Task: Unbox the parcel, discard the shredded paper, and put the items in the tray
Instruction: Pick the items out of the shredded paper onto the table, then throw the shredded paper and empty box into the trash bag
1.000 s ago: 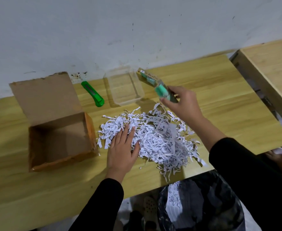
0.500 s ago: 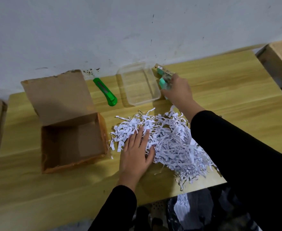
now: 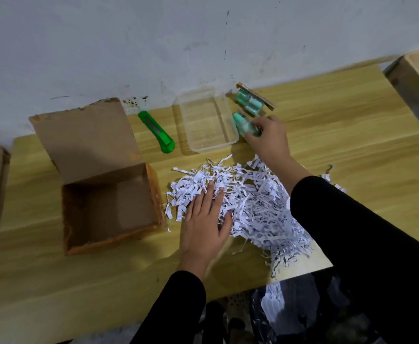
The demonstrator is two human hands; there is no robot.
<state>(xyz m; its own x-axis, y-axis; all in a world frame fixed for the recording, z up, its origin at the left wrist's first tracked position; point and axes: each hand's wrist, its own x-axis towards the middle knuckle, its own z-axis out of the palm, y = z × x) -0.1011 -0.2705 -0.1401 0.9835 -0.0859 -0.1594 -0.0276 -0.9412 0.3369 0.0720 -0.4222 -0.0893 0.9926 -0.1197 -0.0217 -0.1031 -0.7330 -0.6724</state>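
The open cardboard box [image 3: 109, 207], flap raised, sits empty at centre left. White shredded paper [image 3: 258, 207] is heaped at centre. The clear tray [image 3: 211, 148] stands empty at upper centre, one green pack [image 3: 252, 103] near its far right corner, a second green pack [image 3: 245, 124] just beside its right wall.

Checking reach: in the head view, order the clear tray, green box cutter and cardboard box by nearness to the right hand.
1. clear tray, beside the right hand.
2. green box cutter, left of tray.
3. cardboard box, far left.

Single head-worn wide view, steeply down onto near table [image 3: 352, 150]
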